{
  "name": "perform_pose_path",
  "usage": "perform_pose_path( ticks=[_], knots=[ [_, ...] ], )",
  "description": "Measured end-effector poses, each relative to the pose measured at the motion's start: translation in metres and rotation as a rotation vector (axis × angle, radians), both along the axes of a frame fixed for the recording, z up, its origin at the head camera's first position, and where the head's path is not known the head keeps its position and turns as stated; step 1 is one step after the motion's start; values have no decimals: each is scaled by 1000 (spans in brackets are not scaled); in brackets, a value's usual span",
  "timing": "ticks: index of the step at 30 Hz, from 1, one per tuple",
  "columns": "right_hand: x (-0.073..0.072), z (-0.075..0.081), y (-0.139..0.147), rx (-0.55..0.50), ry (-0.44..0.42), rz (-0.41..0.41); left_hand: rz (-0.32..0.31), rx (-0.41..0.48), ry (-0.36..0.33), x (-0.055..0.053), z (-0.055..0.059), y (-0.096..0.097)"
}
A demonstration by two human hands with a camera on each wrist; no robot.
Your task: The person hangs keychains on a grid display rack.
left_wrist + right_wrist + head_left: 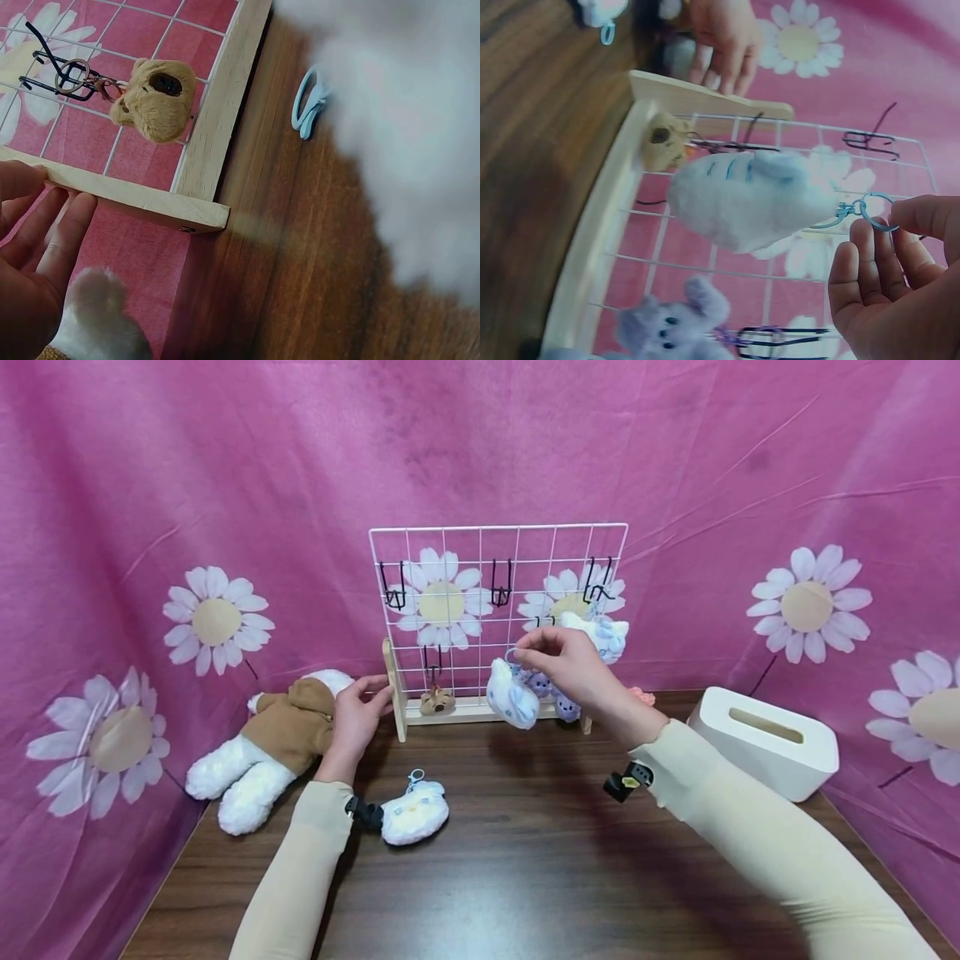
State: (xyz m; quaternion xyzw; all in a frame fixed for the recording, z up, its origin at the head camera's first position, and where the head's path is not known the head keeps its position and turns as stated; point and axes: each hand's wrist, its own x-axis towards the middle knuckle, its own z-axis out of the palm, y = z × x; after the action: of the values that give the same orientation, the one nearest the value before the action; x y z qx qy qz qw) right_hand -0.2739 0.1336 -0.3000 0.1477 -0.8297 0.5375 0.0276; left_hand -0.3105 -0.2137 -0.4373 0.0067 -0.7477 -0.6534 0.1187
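By a light blue ring (pixel 879 211), my right hand (pixel 566 664) pinches a white plush cat keychain (pixel 513 695), which dangles in front of a white wire grid rack (pixel 498 529). Its striped back (pixel 742 199) shows in the right wrist view. My left hand (pixel 360 718) touches the outer side of the rack's wooden left foot (pixel 394 689) with its fingertips. A brown bear head keychain (pixel 159 101) hangs from a black hook near that foot. Another white plush keychain (pixel 415 814) lies on the table below my left wrist.
A third white plush cat (pixel 603 635) hangs at the rack's right, above purple plush keychains (pixel 566 706). Black hooks (pixel 501 583) sit on the upper grid. A white dog plush in brown clothing (pixel 281 735) lies left; a white tissue box (pixel 765 739) stands right.
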Motion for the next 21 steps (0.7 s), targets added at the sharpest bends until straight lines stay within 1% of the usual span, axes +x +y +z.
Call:
perform_pose_path(
  ticks=[5,8,14,18,21],
  knots=[
    [-2,18,-1,-18,30,-2,-3,4,6,1,0,0],
    [-5,27,-2,-11,48,-1,-8,12,6,1,0,0],
    [-10,44,-6,-32,65,-19,-7,9,7,-1,-1,-1],
    [-13,52,-9,-37,86,-32,-6,5,12,0,0,-1],
    [-16,55,-10,-52,82,-31,-5,5,11,0,-1,0]
  ],
)
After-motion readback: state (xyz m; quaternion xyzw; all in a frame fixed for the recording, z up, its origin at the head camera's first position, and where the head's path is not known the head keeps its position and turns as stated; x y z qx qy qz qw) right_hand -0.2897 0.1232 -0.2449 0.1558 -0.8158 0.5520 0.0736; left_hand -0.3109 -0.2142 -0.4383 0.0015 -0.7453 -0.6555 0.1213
